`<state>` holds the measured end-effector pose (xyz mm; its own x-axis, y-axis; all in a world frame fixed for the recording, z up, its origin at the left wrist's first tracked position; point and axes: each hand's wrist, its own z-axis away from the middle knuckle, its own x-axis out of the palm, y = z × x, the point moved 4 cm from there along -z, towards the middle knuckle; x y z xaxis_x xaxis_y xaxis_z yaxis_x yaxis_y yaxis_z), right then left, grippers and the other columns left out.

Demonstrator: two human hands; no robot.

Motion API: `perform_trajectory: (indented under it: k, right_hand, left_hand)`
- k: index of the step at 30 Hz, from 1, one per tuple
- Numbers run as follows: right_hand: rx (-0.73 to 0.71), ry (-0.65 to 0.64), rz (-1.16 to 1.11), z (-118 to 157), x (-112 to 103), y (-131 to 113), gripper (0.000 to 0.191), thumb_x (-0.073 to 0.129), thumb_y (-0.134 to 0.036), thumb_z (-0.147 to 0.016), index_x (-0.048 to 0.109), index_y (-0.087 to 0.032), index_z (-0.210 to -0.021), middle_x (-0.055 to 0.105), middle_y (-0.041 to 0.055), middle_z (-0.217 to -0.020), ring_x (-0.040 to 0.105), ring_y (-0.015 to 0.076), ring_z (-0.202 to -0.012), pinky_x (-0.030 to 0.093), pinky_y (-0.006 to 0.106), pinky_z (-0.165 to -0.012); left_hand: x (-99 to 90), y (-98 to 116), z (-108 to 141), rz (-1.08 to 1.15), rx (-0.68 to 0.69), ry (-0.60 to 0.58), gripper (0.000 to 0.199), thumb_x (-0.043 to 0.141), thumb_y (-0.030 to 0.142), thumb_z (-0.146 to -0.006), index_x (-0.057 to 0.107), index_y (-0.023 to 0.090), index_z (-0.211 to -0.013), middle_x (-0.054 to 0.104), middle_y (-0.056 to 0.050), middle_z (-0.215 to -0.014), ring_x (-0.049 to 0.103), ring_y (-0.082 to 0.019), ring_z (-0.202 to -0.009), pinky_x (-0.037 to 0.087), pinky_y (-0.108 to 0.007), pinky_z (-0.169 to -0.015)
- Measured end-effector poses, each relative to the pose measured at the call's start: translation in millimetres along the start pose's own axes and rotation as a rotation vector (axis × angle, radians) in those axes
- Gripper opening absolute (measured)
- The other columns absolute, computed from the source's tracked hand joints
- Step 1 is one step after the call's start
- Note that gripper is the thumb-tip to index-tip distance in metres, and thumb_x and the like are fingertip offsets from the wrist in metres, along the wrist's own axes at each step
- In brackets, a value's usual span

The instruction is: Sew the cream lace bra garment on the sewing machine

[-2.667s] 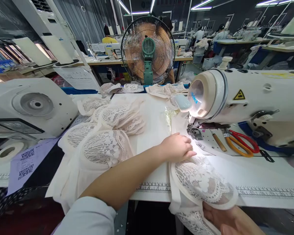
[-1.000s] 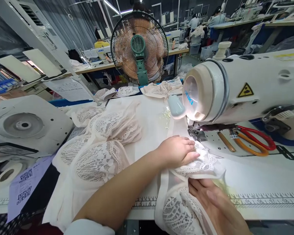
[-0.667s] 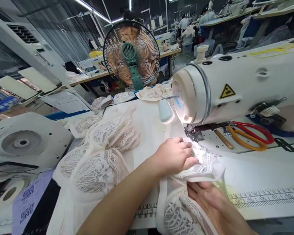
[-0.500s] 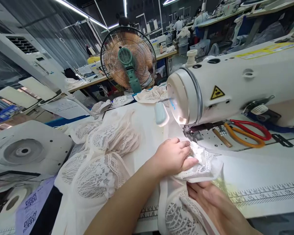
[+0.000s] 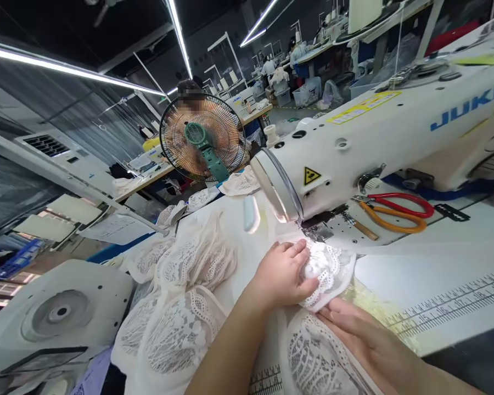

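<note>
My left hand [image 5: 286,273] lies on a white lace piece [image 5: 323,270], its fingers spread over the left edge beside the needle area of a white sewing machine [image 5: 379,148]. Lower right, my right hand [image 5: 354,329] has its fingers stretched along the near edge of that piece, partly under it. A second lace cup [image 5: 316,354] hangs toward me, left of my right hand and touching it. The machine's lamp lights the cloth under the needle. A pile of white lace cups [image 5: 168,312] lies left of my left forearm.
Red-handled and orange-handled tools [image 5: 399,211] lie on the machine bed by a black blade-like piece [image 5: 452,212]. A printed ruler [image 5: 456,302] runs along the table edge. Another machine part [image 5: 61,312] stands left. A large fan [image 5: 203,137] stands behind the table, a person beyond it.
The view has shifted up and to the right. My left hand's fingers lie flatter on the lace. The lit lace piece has turned slightly, and my right hand is closer under its near edge.
</note>
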<state>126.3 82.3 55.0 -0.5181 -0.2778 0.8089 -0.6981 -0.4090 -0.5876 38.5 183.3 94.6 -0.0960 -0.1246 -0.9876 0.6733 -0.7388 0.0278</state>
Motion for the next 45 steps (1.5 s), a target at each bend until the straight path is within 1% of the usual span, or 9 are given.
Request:
perform_trajectory:
  k: [5, 9, 11, 15, 19, 24, 30, 36, 45]
  right_hand:
    - [-0.041, 0.172, 0.688, 20, -25, -15, 0.041, 0.065, -0.048, -0.084, 0.064, -0.024, -0.117, 0.055, 0.0072, -0.125, 0.045, 0.0301, -0.120, 0.037, 0.041, -0.103]
    - [-0.627, 0.209, 1.542, 29, -42, -74, 0.024, 0.048, -0.030, -0.095, 0.064, -0.026, -0.112, 0.062, 0.0062, -0.108, 0.057, 0.0257, -0.099, 0.049, 0.037, -0.088]
    - [-0.787, 0.113, 1.896, 23, -51, -90, 0.033, 0.038, -0.023, -0.096, 0.058, -0.021, -0.122, 0.057, 0.0109, -0.117, 0.053, 0.0288, -0.106, 0.049, 0.043, -0.086]
    - [-0.742, -0.189, 2.263, 2, -68, -91, 0.035, 0.032, -0.015, -0.095, 0.061, -0.014, -0.113, 0.048, 0.0129, -0.131, 0.040, 0.0327, -0.122, 0.046, 0.051, -0.091]
    - [-0.789, -0.289, 2.293, -7, -67, -85, 0.034, 0.031, -0.011, -0.093, 0.062, -0.013, -0.106, 0.057, 0.0112, -0.119, 0.040, 0.0322, -0.122, 0.045, 0.052, -0.090]
    - [-0.860, -0.298, 2.177, -7, -60, -85, 0.024, 0.035, -0.014, -0.096, 0.059, -0.016, -0.100, 0.063, 0.0083, -0.102, 0.049, 0.0293, -0.111, 0.046, 0.045, -0.087]
    - [-0.775, -0.262, 2.066, -5, -51, -80, 0.029, 0.031, -0.012, -0.095, 0.056, -0.019, -0.080, 0.061, 0.0075, -0.085, 0.056, 0.0261, -0.088, 0.048, 0.040, -0.074]
    - [-0.684, -0.180, 2.117, -2, -52, -80, 0.025, 0.035, -0.018, -0.098, 0.057, -0.018, -0.085, 0.061, 0.0070, -0.080, 0.057, 0.0248, -0.078, 0.049, 0.037, -0.065]
    - [-0.647, -0.163, 2.112, 1, -56, -76, 0.026, 0.035, -0.018, -0.096, 0.059, -0.019, -0.086, 0.062, 0.0069, -0.086, 0.058, 0.0251, -0.086, 0.050, 0.037, -0.068]
  left_hand:
    - [1.1, -9, 6, 0.060, -0.008, -0.038, 0.053, 0.047, 0.014, -0.078, 0.047, 0.023, -0.130, 0.035, -0.002, -0.144, 0.037, -0.023, -0.130, 0.031, -0.056, -0.107]
    - [5.6, -9, 7, 0.128, 0.021, -0.026, 0.051, 0.046, 0.005, -0.075, 0.055, 0.027, -0.121, 0.042, 0.002, -0.139, 0.038, -0.023, -0.129, 0.032, -0.052, -0.108]
    - [4.3, -5, 7, 0.157, 0.032, -0.003, 0.046, 0.049, 0.006, -0.075, 0.058, 0.026, -0.116, 0.046, 0.001, -0.137, 0.040, -0.024, -0.126, 0.031, -0.050, -0.108]
    - [-4.0, 12, 8, 0.162, 0.112, 0.043, 0.015, 0.054, 0.012, -0.077, 0.063, 0.017, -0.088, 0.062, -0.001, -0.106, 0.053, -0.020, -0.106, 0.035, -0.040, -0.104]
    - [-4.0, 26, 9, 0.100, 0.142, 0.049, 0.034, 0.065, 0.046, -0.080, 0.058, 0.013, -0.080, 0.060, -0.003, -0.088, 0.056, -0.016, -0.081, 0.044, -0.029, -0.083]
    - [4.3, 31, 12, -0.028, 0.074, 0.076, 0.066, 0.073, 0.054, -0.070, 0.050, 0.012, -0.115, 0.057, -0.007, -0.100, 0.055, -0.021, -0.088, 0.043, -0.031, -0.075]
    - [10.6, 31, 9, -0.156, 0.111, 0.060, 0.014, 0.054, 0.023, -0.082, 0.059, 0.018, -0.094, 0.057, -0.003, -0.097, 0.055, -0.020, -0.085, 0.040, -0.034, -0.069]
    - [14.4, 36, 7, -0.091, 0.290, 0.157, 0.023, 0.060, 0.011, -0.073, 0.061, 0.013, -0.096, 0.061, -0.005, -0.110, 0.052, -0.020, -0.106, 0.042, -0.034, -0.088]
    - [15.9, 37, 4, -0.035, 0.283, 0.173, 0.035, 0.058, 0.047, -0.085, 0.063, 0.013, -0.079, 0.063, -0.005, -0.093, 0.057, -0.018, -0.081, 0.044, -0.033, -0.082]
